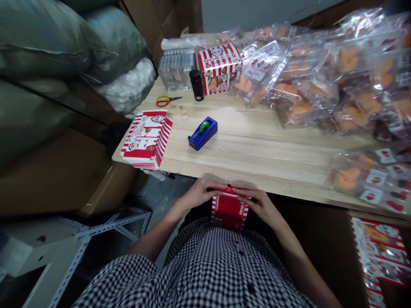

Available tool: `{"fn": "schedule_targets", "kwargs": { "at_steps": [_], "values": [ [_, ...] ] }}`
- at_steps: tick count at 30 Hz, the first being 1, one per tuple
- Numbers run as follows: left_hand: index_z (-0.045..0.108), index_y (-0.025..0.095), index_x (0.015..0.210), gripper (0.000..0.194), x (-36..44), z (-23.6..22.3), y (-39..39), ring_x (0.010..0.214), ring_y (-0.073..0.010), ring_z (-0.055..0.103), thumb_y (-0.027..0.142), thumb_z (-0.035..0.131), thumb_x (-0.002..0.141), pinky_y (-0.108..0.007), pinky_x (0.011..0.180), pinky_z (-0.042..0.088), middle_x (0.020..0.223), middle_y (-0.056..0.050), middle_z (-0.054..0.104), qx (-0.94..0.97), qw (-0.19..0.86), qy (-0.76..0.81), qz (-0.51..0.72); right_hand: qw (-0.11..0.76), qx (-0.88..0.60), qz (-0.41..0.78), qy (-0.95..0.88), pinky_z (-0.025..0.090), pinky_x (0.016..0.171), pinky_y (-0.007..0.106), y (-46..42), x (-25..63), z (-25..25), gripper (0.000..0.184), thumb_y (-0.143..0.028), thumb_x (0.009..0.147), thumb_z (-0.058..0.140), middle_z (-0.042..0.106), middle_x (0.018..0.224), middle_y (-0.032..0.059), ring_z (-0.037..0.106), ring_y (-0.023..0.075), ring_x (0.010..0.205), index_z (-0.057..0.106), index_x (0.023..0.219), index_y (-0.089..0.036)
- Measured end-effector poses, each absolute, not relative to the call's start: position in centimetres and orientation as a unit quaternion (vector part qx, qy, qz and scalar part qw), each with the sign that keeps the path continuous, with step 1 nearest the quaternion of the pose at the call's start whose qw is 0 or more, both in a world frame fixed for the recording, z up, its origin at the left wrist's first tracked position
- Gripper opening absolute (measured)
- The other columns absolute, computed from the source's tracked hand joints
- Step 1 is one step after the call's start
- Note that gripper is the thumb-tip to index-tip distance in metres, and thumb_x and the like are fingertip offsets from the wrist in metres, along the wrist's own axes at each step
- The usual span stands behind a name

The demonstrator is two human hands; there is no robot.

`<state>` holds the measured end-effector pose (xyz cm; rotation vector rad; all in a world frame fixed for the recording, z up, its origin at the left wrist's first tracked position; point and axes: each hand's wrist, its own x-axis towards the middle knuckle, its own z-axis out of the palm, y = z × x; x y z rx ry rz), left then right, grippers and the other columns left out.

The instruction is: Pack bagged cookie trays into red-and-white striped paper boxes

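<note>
A red box with striped white edges (229, 211) stands at my lap, just below the table's front edge. My left hand (203, 191) grips its upper left edge, fingers along the top. From the other side my right hand (257, 199) holds the upper right edge, with its fingers also laid across the top. The fingertips of both hands nearly meet at the middle of that top edge. What the box contains is hidden from me. Beyond it on the table is a blue tape dispenser (203, 133) with a green core.
Flat red-and-white cartons (144, 137) are stacked at the table's left. Behind them lie scissors (165, 101), a black bottle (197, 85), clear cases (176, 70) and a finished-looking striped box (218, 68). Plastic-bagged orange items (302, 94) heap the right side. More striped boxes (382, 248) sit lower right.
</note>
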<state>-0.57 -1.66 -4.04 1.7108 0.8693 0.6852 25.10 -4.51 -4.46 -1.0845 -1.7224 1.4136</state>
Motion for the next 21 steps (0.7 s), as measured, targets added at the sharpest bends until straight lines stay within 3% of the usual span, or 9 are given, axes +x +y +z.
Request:
{"fn": "schedule_targets", "kwargs": {
  "at_steps": [8, 14, 19, 21],
  "values": [
    [0.074, 0.027, 0.115, 0.024, -0.8, -6.1, -1.4, 0.117, -0.021, 0.067, 0.029, 0.065, 0.092, -0.044, 0.105, 0.05, 0.124, -0.007, 0.072, 0.683, 0.558, 0.353, 0.313, 0.364, -0.431, 0.544, -0.621, 0.045, 0.106, 0.047, -4.4, 24.8, -6.0, 0.02, -0.035, 0.095, 0.064, 0.072, 0.12, 0.0052, 0.063, 0.0254, 0.117, 0.076, 0.11, -0.034],
    [0.076, 0.018, 0.107, 0.029, -0.8, -6.6, -2.9, 0.116, -0.0256, 0.068, 0.032, 0.077, 0.081, -0.045, 0.103, 0.051, 0.127, -0.014, 0.07, 0.534, 0.645, 0.403, 0.37, 0.383, -0.42, 0.536, -0.624, 0.046, 0.102, 0.043, -4.3, 24.5, -6.2, 0.015, -0.033, 0.091, 0.069, 0.071, 0.113, 0.0069, 0.064, 0.0247, 0.112, 0.076, 0.103, -0.028],
    [0.078, 0.016, 0.101, 0.026, -0.8, -5.6, -3.7, 0.114, -0.0257, 0.068, 0.034, 0.076, 0.083, -0.043, 0.103, 0.051, 0.121, -0.014, 0.073, 0.542, 0.636, 0.413, 0.361, 0.407, -0.426, 0.523, -0.616, 0.048, 0.096, 0.041, -4.9, 23.6, -6.2, 0.013, -0.035, 0.089, 0.071, 0.071, 0.106, 0.0079, 0.066, 0.0249, 0.104, 0.076, 0.093, -0.024],
    [0.076, 0.018, 0.107, 0.029, -1.2, -4.3, -2.8, 0.118, -0.026, 0.066, 0.034, 0.074, 0.084, -0.043, 0.105, 0.049, 0.127, -0.013, 0.07, 0.566, 0.636, 0.401, 0.337, 0.42, -0.433, 0.516, -0.608, 0.048, 0.095, 0.04, -5.2, 23.6, -6.0, 0.013, -0.035, 0.09, 0.069, 0.071, 0.107, 0.0082, 0.065, 0.0253, 0.105, 0.076, 0.092, -0.024]
  ]
}}
